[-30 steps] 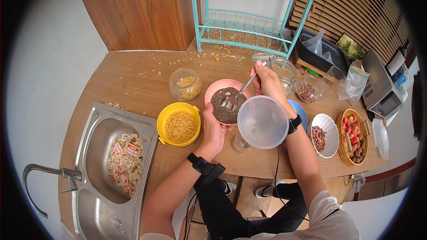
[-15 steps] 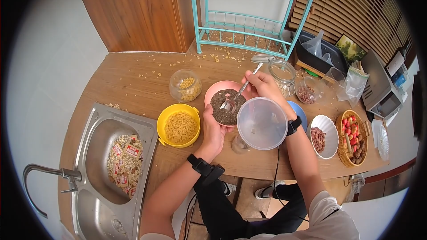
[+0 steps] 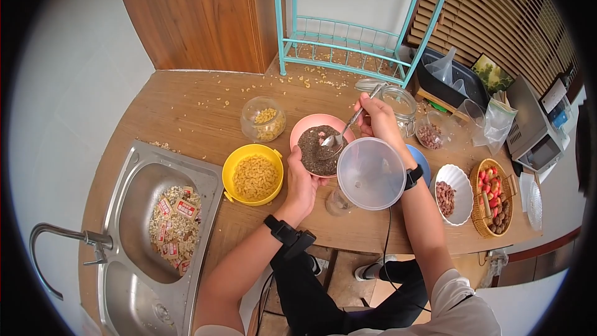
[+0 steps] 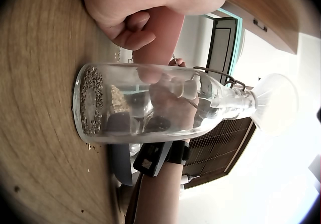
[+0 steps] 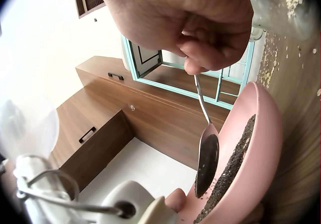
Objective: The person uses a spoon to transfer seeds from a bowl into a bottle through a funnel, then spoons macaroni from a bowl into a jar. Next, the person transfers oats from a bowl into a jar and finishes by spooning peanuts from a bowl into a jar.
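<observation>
My left hand holds a pink bowl, thumb at the rim. Small dark seeds with a few pale bits fill part of it. My right hand pinches the handle of a metal spoon, whose head is low in the bowl, close over the seeds. Beside the bowl, under my right forearm, a clear glass bottle stands upright with a wire clasp at its neck. A wide translucent funnel sits in its mouth. A thin layer of dark seeds covers the bottle's bottom in the left wrist view.
Left are a yellow bowl of macaroni, a glass jar and a steel sink holding oats and packets. To the right stand a clasp jar, a white bowl and a basket. A turquoise rack rises behind.
My right hand shifted slightly left, then back right, and the spoon's head now lies farther right in the bowl. The left hand keeps its hold. The whole head view shifted slightly.
</observation>
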`<state>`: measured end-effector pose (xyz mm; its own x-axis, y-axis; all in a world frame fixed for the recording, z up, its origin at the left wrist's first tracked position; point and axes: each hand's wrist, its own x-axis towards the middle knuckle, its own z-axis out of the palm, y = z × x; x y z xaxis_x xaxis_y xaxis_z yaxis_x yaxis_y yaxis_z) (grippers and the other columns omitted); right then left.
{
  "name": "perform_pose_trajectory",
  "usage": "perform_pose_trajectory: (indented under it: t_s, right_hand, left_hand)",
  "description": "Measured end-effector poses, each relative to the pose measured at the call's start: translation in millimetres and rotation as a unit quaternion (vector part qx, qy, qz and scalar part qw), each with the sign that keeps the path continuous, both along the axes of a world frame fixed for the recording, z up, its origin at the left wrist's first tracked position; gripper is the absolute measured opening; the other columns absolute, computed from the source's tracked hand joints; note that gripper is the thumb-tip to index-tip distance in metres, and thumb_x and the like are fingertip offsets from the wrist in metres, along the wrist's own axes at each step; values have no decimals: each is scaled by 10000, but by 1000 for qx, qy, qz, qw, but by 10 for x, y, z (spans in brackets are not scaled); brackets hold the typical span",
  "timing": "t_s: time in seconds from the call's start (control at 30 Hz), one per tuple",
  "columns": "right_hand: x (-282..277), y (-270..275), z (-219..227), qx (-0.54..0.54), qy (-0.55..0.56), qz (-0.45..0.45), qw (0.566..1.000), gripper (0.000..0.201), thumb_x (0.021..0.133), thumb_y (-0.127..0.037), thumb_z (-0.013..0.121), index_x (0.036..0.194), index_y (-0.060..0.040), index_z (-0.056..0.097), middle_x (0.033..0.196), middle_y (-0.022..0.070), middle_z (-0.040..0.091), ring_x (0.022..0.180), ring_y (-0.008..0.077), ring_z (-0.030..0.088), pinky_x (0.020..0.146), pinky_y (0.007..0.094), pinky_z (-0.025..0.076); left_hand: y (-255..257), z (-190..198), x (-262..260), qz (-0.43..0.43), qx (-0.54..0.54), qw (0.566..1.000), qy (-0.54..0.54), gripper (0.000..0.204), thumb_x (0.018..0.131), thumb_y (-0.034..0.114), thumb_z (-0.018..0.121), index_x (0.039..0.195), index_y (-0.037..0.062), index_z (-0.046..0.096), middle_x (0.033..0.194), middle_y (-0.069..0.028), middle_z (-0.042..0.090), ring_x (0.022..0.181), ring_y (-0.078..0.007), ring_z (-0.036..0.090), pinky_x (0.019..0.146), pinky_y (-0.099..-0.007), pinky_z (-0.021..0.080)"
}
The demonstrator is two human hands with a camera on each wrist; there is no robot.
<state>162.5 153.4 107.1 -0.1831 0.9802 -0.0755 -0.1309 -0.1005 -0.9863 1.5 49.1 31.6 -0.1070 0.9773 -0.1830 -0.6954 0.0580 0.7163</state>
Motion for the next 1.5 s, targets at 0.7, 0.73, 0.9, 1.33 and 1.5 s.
perform_pose_trajectory:
  t_s: [0.7, 0.73, 0.9, 1.33, 1.5]
  right_hand:
    - [67, -27, 105, -2, 82, 5, 997, 308, 1053, -345, 489, 894, -94, 571, 648, -15, 503, 462, 51, 316, 415, 227, 244]
    - [72, -35, 123, 4, 92, 0, 996, 304, 1054, -338, 489, 893, -92, 569, 645, -16, 500, 460, 51, 314, 413, 227, 242]
    - [116, -80, 222, 29, 140, -1, 990, 293, 1058, -316, 484, 892, -87, 561, 636, -18, 494, 450, 51, 303, 406, 224, 236]
    - [210, -254, 509, 72, 228, -31, 971, 282, 1056, -288, 484, 895, -67, 553, 643, -9, 501, 423, 44, 275, 381, 216, 224]
    - [217, -343, 613, 86, 261, -44, 960, 289, 1051, -296, 500, 878, -72, 557, 640, -9, 508, 414, 40, 271, 367, 210, 218]
  left_hand:
    - [-5, 35, 4, -4, -26, 1000, -2, 538, 1039, 553, 265, 1163, 113, 548, 999, -39, 667, 824, -143, 609, 678, -309, 443]
    - [-8, 40, 6, 2, -27, 1000, 6, 546, 1036, 562, 266, 1170, 114, 549, 1008, -37, 667, 833, -145, 611, 686, -313, 445]
    - [10, -9, -5, -10, -10, 1000, 10, 542, 1032, 565, 274, 1173, 117, 545, 1010, -34, 667, 840, -143, 611, 677, -307, 440]
    - [73, -94, -4, -47, 0, 998, -32, 551, 1032, 565, 241, 1197, 128, 533, 1030, -33, 675, 829, -137, 615, 672, -304, 453]
    - [87, -157, -38, -58, 11, 998, -21, 542, 1038, 555, 238, 1193, 126, 531, 1024, -31, 670, 825, -130, 613, 676, -297, 462]
